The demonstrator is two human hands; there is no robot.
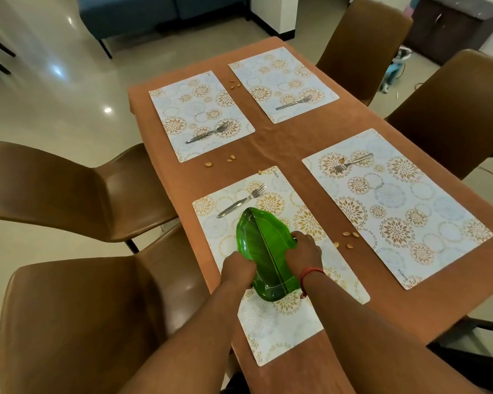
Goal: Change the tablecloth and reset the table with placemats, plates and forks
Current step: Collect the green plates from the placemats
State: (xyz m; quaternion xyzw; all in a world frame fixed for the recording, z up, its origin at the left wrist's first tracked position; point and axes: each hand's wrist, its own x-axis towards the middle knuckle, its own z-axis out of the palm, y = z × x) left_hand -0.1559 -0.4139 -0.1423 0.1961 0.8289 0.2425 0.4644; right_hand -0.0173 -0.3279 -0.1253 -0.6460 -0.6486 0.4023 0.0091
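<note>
A rust-brown cloth tablecloth [279, 143] is covering the rectangular table, with 4 brown padded chairs standing round it, 2 at 9 o'clock and 2 at 3 o'clock. On it are lying 4 pale rectangular placemats printed with gold and blue flower circles: the near-left placemat [282, 325], the near-right placemat [396, 206], the far-left placemat [199, 115] and the far-right placemat [282, 83].

A green leaf-shaped glossy plate [264, 248] is sitting on the near-left placemat, its tip pointing to 12 o'clock. The left hand [238, 268] is gripping its edge at 9 o'clock and the right hand [306, 251], a red thread at the wrist, is gripping the edge at 3 o'clock, fingers curled over the rim on both sides.

A steel fork [242, 199] is lying at 11 o'clock of the plate; each other placemat is carrying its own cutlery, and the far-left one seems to be holding 2 forks [208, 132]. Small tan seed shells [347, 240] are lying scattered on the cloth between the mats.

Judging by the layout, the plate step is just starting: 1 plate is being settled, 3 mats are waiting. Next, both hands need to be letting go and fetching another plate; none is in view. The shells suggest the cloth may be wanting a wipe.
</note>
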